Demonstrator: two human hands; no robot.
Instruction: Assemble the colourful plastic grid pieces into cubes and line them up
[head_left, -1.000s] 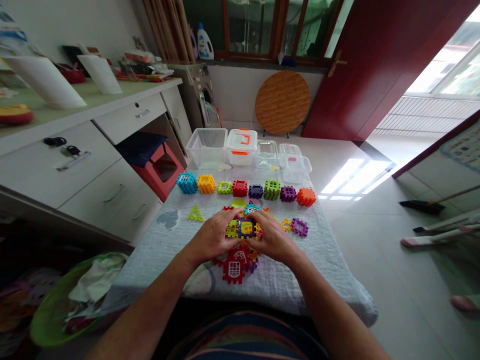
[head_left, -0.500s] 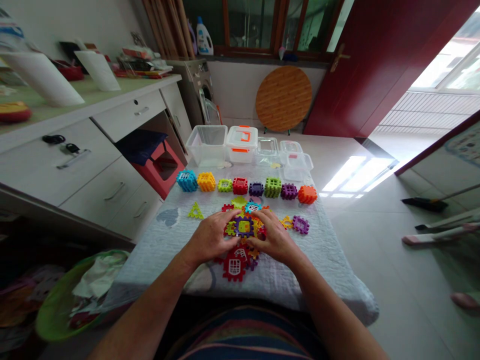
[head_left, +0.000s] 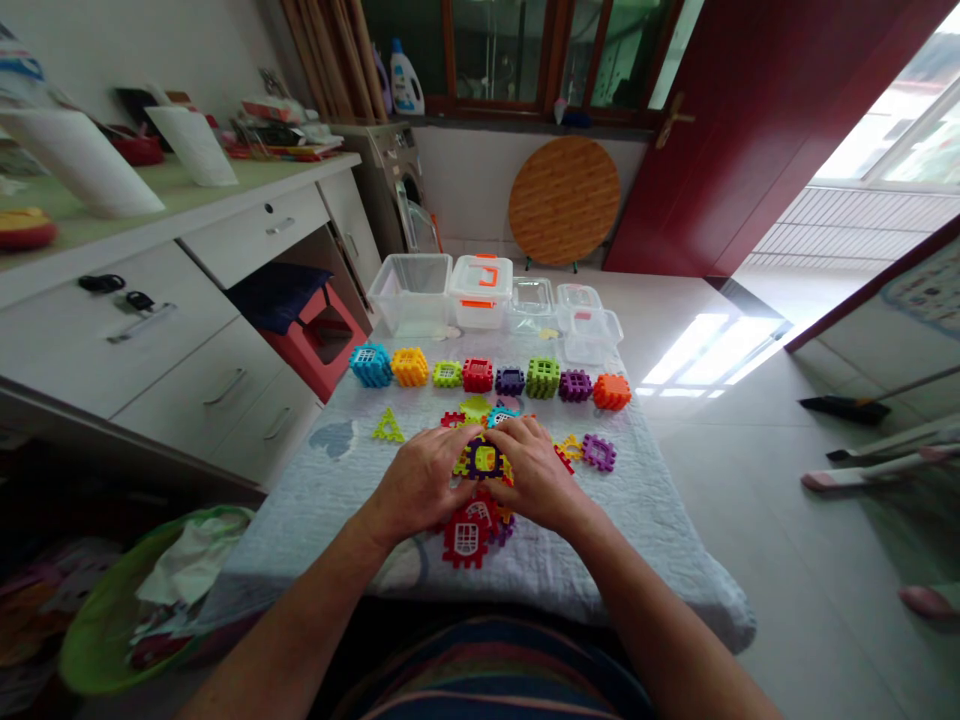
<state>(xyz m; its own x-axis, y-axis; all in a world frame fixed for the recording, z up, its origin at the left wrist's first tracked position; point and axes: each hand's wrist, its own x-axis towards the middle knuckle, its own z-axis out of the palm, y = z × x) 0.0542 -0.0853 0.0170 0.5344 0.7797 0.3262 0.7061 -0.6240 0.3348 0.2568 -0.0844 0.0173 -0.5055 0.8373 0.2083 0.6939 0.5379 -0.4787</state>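
Note:
Between my two hands is a dark purple square building piece [head_left: 485, 459] with a notched edge and an open middle; yellow-green shows through it. My left hand [head_left: 431, 475] curls round its left side, fingers at the top and thumb below. On the other side my right hand [head_left: 536, 474] grips the right edge the same way. Loose pieces lie beneath and around the hands: a red window piece [head_left: 466, 540] in front, a blue one [head_left: 502, 416] behind, a purple one [head_left: 599, 453] to the right, a yellow-green triangle [head_left: 388, 426] to the left.
Behind the loose pieces runs a row of grouped pieces by colour, from a blue stack [head_left: 371, 365] to an orange stack [head_left: 612, 391]. An uncovered clear bin [head_left: 411, 295], an orange-latched box [head_left: 481, 292] and smaller clear containers [head_left: 591, 333] stand at the table's far end.
Both hands have drawn closer together round the dark purple piece, my right hand moving slightly left. The whole view has shifted a little.

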